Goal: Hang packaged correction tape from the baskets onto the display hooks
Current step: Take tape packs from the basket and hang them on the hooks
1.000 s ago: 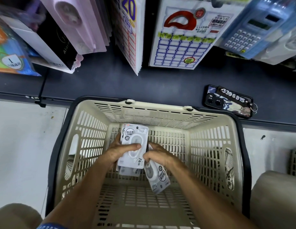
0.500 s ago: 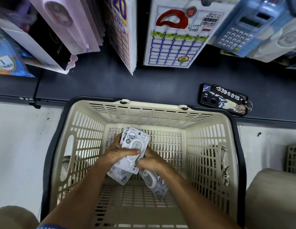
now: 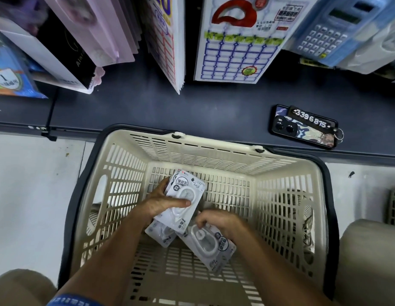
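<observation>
Both my hands are down inside a beige slotted shopping basket (image 3: 214,151). My left hand (image 3: 163,202) grips a small stack of white correction tape packs (image 3: 184,196), thumb laid across the top pack. A lower pack (image 3: 160,234) of that stack sticks out below my wrist. My right hand (image 3: 220,221) has its fingers closed on another correction tape pack (image 3: 208,245) that lies tilted on the basket floor. No display hook for the tape is visible.
A dark shelf (image 3: 137,107) runs beyond the basket, with a phone and numbered key tag (image 3: 304,127) on it. Hanging goods fill the top: label sheets (image 3: 236,54), calculators (image 3: 328,32), pink packs (image 3: 99,27). White floor lies left and right.
My right hand has drawn away from the left-hand stack to the right and now grips the separate pack on the basket floor. The left-hand stack has tilted slightly.
</observation>
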